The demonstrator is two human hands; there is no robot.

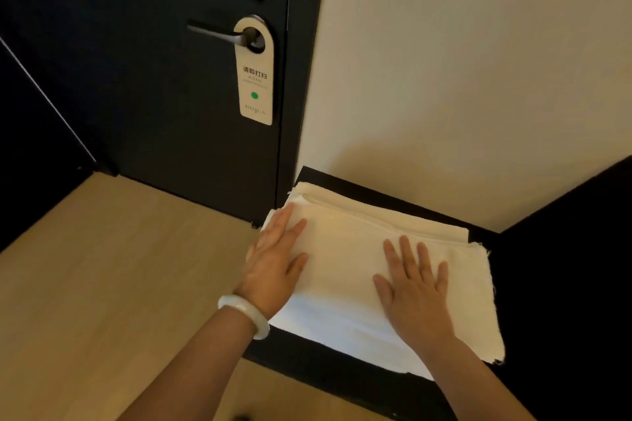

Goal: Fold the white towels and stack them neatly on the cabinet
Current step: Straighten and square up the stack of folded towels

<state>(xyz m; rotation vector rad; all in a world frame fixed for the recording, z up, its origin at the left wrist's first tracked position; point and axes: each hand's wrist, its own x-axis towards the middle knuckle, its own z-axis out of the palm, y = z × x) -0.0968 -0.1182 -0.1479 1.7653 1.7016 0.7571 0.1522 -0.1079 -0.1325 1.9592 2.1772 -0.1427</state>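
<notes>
White towels (342, 260) lay folded in a flat stack on the black cabinet (325, 372), far-left corner near the door frame. The right edge was frayed, w/ threads sticking out. I saw several layers stepped at the far side; exact count I couldn't tell. L hand (277, 267) lay flat on the stack's left edge, fingers straight and close together, pointing away from me, thumb out to the right on the cloth, nothing gripped. R hand (415, 287) lay palm down on the top towel, toward the mid-right, fingers spread wide, also holding nothing. The hands were well apart, w/ bare cloth between them. A pale bangle (246, 313) sat on the L wrist, just off the stack's near-left corner. The cabinet top showed as a dark strip along the near side and behind the stack, up against the cream wall (461, 61). To the left stood a dark door (136, 96) w/ a metal lever handle (212, 31). A cream tag (254, 85) hung from the handle, w/ a green dot and printed chars. Light wood floor (119, 267) ran below the door and left of the cabinet. Pic was a bit soft, so I couldn't read the cloth texture.
</notes>
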